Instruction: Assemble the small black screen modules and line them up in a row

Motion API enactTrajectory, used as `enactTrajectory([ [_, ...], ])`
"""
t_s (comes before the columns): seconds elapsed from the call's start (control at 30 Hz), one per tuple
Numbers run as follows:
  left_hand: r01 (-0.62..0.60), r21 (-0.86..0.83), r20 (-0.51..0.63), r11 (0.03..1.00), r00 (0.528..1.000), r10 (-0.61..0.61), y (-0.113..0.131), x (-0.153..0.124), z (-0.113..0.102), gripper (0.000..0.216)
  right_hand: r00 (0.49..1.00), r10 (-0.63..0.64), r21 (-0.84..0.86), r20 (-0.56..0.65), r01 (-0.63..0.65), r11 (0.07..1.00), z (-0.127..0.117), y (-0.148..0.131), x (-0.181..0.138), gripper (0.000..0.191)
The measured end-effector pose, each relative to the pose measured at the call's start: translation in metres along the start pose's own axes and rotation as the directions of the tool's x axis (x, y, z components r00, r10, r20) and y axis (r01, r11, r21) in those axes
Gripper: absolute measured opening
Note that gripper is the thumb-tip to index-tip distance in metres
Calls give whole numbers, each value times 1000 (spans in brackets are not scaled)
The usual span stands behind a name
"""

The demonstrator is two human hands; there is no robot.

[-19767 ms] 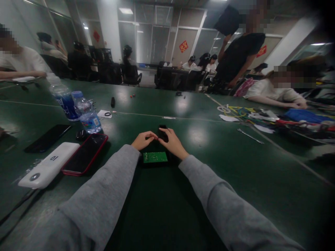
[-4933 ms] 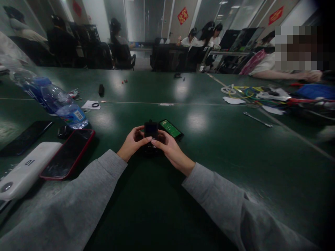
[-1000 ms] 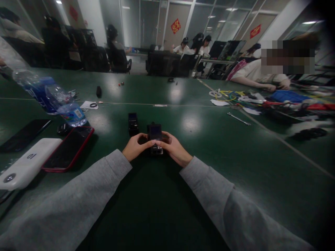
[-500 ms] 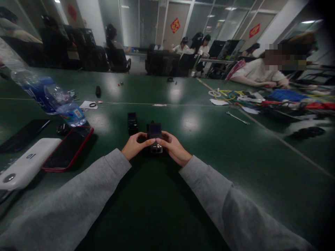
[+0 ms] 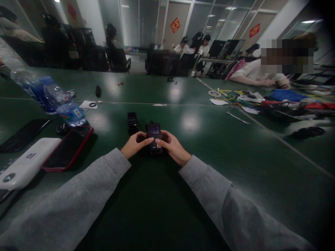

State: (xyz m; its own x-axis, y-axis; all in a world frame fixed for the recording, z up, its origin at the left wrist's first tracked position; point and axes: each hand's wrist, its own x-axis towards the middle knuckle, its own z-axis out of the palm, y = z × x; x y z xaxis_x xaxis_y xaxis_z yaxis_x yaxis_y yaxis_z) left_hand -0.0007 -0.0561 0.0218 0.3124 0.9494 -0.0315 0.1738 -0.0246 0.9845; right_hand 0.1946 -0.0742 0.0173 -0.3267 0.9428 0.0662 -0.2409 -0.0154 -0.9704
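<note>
On the green surface (image 5: 209, 150), I see a red-edged phone (image 5: 68, 148) beside a white gadget (image 5: 39, 151). Two bottles (image 5: 74, 111) stand behind them. I spot a wrench (image 5: 237, 118) near messy wires (image 5: 231, 93).

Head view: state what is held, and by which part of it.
A small, black, box-shaped device with a screen: the left grip and right grip hold its two sides, both thumbs on its front, just below the screen.
</note>
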Motion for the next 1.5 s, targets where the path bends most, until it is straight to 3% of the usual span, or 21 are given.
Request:
enactTrajectory([
  [1.5, -42, -12, -41, 999, 998, 41, -3, -2, 6, 43, 999, -38, -105, 6, 39, 994, 3, 2, 0, 48],
])
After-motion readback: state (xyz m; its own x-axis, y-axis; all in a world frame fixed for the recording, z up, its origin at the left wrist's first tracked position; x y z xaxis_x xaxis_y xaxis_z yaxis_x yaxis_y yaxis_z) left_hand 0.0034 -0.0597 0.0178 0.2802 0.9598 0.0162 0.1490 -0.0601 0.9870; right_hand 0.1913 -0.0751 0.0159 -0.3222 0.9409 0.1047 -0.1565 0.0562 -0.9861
